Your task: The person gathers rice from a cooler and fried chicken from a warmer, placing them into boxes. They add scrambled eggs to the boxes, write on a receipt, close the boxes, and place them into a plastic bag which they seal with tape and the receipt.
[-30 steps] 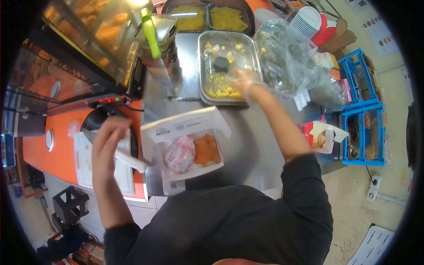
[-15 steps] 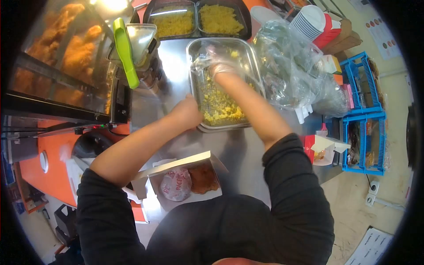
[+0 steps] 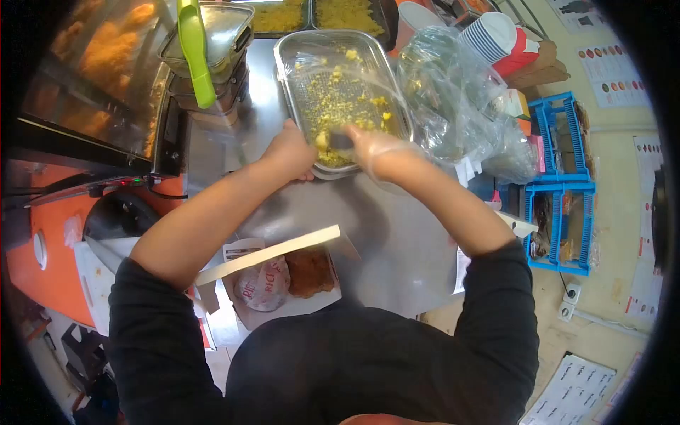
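A clear rectangular plastic tray (image 3: 407, 117) holds scattered yellow crumbs (image 3: 333, 92), thicker near its front end. My left hand (image 3: 289, 152) is closed at the tray's near left corner, fingers on the rim. Inside the front right part of the tray is my right hand (image 3: 375, 150), in a thin clear plastic glove. It grips a small dark flat scraper (image 3: 341, 140), whose edge is down among the crumbs. Nearer my body, an open card box (image 3: 315, 308) contains a paper-wrapped round item (image 3: 262, 285) and a browned, fried-looking piece (image 3: 309, 273).
Stacked lidded containers (image 3: 212, 88) with a green-handled utensil (image 3: 193, 53) stand left, beside a heated display case (image 3: 99, 92). A large plastic bag (image 3: 453, 99) and stacked cups (image 3: 489, 35) are on the right, before blue racks (image 3: 559, 184). Trays of yellow food (image 3: 347, 15) lie behind.
My right hand has come from the tray's far end toward its front, and the dark scraper now shows. Crumbs have shifted. The camera view has moved, so the tray appears higher.
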A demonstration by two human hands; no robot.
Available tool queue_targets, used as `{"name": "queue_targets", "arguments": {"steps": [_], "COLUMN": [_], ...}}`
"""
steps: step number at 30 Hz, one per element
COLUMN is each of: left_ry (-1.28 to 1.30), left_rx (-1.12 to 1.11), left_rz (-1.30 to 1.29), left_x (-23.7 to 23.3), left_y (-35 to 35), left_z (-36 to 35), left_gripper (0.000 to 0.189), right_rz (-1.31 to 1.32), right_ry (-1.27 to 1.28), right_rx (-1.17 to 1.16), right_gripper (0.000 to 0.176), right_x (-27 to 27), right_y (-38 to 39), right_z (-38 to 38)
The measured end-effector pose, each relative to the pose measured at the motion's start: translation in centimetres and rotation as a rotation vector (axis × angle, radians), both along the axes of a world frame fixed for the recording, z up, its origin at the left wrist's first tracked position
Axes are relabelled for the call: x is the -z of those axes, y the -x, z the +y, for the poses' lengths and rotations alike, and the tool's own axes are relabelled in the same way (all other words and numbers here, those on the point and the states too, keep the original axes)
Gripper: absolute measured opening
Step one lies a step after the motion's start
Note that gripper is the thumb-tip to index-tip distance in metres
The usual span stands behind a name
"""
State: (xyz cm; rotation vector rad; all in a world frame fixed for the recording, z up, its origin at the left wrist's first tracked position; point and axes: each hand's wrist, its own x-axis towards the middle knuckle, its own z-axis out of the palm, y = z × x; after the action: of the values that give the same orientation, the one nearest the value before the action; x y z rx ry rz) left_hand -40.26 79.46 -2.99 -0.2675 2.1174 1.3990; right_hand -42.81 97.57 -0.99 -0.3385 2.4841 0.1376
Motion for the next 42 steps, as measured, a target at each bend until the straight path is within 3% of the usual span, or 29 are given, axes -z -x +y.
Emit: {"name": "queue_targets", "arguments": {"steps": [3,4,6,8,12,16,19,22,25,27,28,30,31,33,34,36,41,42], "left_ry": [-0.012,-0.014,-0.040,-0.055,-0.051,-0.006,-0.011,0.155,0.185,0.135,0.102,0.114,0.115,0.133,0.151,0.170,0.194,0.175], "left_rx": [0.022,0.025,-0.014,-0.028,0.010,0.043,0.066,0.172,0.215,0.173,0.147,0.153,0.156,0.152,0.150,0.196,0.151,0.134], "left_rz": [-0.031,-0.028,-0.007,-0.001,-0.019,0.010,0.113,0.182,0.170,0.170,0.171,0.198,0.210,0.240,0.261,0.244,0.261,0.249], "left_x": [0.3,0.2,0.3,-0.1,0.0,-0.4,-0.6,1.2,0.5,0.3,0.3,0.6,0.8,1.2,1.2,0.5,0.9,0.8], "left_y": [-0.1,0.0,-0.3,-0.5,-0.7,-0.9,-1.5,-1.8,-3.2,-3.6,-3.6,-3.2,-3.2,-3.6,-3.7,-4.1,-3.8,-3.8], "left_z": [0.0,0.0,0.5,0.7,1.0,0.8,0.6,1.2,0.9,0.8,0.7,0.4,0.4,0.7,0.8,0.8,0.6,0.4], "left_gripper": [0.056,0.057,0.060,0.063,0.066,0.076,0.083,0.084,0.084,0.085,0.085,0.086,0.086,0.086,0.086,0.086,0.086,0.087], "right_rz": [0.085,0.199,0.074,-0.003,-0.057,-0.088,0.031,0.164,0.326,0.290,0.193,0.061,0.029,-0.118,-0.220,-0.256,-0.027,-0.045], "right_ry": [0.029,-0.064,-0.187,-0.203,-0.098,-0.202,0.020,0.267,0.323,0.053,-0.195,-0.236,-0.036,-0.169,-0.490,-0.632,0.270,0.206], "right_rx": [0.288,0.272,0.467,0.503,0.304,0.105,0.491,0.863,1.113,0.743,0.286,0.034,0.254,0.097,-0.293,-0.520,0.373,0.231], "right_gripper": [0.041,0.039,0.044,0.048,0.047,0.043,0.044,0.047,0.045,0.046,0.049,0.055,0.059,0.066,0.070,0.073,0.070,0.064], "right_x": [-3.9,-3.0,2.6,2.9,-0.3,-4.0,-3.4,-2.5,1.7,8.4,13.1,13.0,8.4,-0.2,-3.9,-5.2,0.0,-0.1], "right_y": [0.6,1.9,2.2,2.5,2.3,-0.9,1.0,5.1,8.8,9.7,9.7,8.6,5.5,4.2,5.6,6.5,3.0,2.2], "right_z": [0.8,1.8,2.6,2.1,1.9,-2.2,-2.2,-2.3,-3.4,-1.4,1.6,2.2,0.1,-3.1,-4.6,-5.4,-4.8,-4.2]}}
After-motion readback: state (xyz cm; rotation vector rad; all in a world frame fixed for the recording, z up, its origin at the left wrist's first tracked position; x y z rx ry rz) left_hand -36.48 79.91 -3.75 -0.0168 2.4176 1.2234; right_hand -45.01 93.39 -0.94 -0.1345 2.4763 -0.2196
